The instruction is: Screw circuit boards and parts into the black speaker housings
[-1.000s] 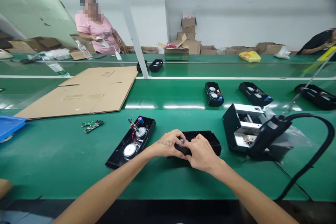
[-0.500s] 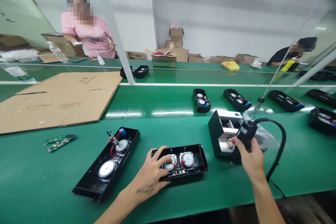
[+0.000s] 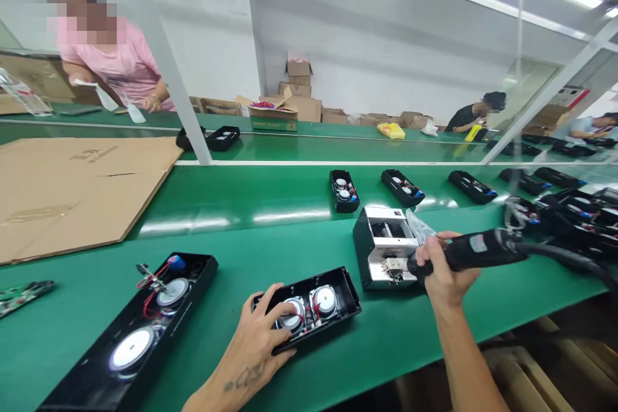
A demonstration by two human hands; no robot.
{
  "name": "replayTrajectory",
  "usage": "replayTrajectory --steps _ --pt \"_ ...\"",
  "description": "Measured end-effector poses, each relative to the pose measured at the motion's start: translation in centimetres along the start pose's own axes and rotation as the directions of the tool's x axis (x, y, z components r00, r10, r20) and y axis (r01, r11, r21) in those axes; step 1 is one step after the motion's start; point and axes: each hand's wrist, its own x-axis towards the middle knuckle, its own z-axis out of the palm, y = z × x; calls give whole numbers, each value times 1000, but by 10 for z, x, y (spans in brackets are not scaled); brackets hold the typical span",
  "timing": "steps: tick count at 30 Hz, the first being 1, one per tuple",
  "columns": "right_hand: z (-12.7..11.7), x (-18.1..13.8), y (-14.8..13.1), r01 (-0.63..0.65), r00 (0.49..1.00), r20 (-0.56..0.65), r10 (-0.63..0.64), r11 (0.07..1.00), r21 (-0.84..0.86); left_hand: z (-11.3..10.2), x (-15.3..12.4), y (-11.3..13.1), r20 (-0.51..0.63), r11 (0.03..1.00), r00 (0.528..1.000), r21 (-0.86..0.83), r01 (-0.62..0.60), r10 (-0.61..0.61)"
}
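My left hand (image 3: 258,335) grips the near edge of a black speaker housing (image 3: 345,293), which lies open side up with two round speaker drivers (image 3: 309,309) and red wires inside. My right hand (image 3: 444,267) is wrapped around a black electric screwdriver (image 3: 483,250) held roughly level, its thick black cable (image 3: 564,256) running off to the right. The tool's tip is hidden by my fingers. Just left of that hand stands an open white-and-black metal unit (image 3: 385,248).
A longer open speaker housing (image 3: 130,341) with wires and a blue part lies at left, and a green circuit board (image 3: 19,296) lies beyond it. A cardboard sheet (image 3: 72,193) covers the belt behind. Several black housings stand further right. A person in a pink shirt (image 3: 111,64) works across the belt.
My right hand has left the housing and now holds the screwdriver, which was lying on the belt. The housing now lies open side up. The view has swung to the right.
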Motion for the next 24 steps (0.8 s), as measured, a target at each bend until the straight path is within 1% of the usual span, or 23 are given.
replayTrajectory --steps 3,6,7,9,11,13,16,18,21,22,23,24 --pt "6 1 11 -31 998 58 35 997 -65 6 1 -1 -11 1000 1000 -9 -5 5" --pt "5 -3 14 -102 976 176 129 983 -153 13 -1 -5 -43 1000 999 -9 -17 17" --pt "3 -6 13 -133 957 230 176 973 -191 14 -1 -5 -53 1000 998 -12 -23 22" --pt "-4 -17 8 -194 897 341 282 943 -272 13 -1 -4 -62 1000 998 -16 -27 26" --pt "-10 -32 2 -242 838 412 357 921 -305 9 0 -1 -60 1000 998 -16 -21 20" --pt "-15 -48 -8 -286 823 439 362 930 -231 3 1 4 -39 1000 999 -17 -11 10" --pt "-10 -68 -28 -337 842 456 288 941 27 -2 2 9 -1 999 1000 -29 19 -19" --pt "2 -80 -44 -335 855 466 227 928 162 -3 2 11 21 998 999 -40 40 -39" --pt "29 -99 -63 -287 882 450 143 919 271 -1 0 12 33 996 998 -62 61 -59" --pt "39 -106 -68 -283 879 460 125 914 292 -1 0 12 34 995 997 -70 66 -64" --pt "48 -113 -70 -289 865 489 109 906 310 -1 -1 12 31 995 997 -77 70 -68" --pt "56 -121 -71 -308 841 531 100 896 320 -1 -1 13 28 994 997 -82 73 -71"
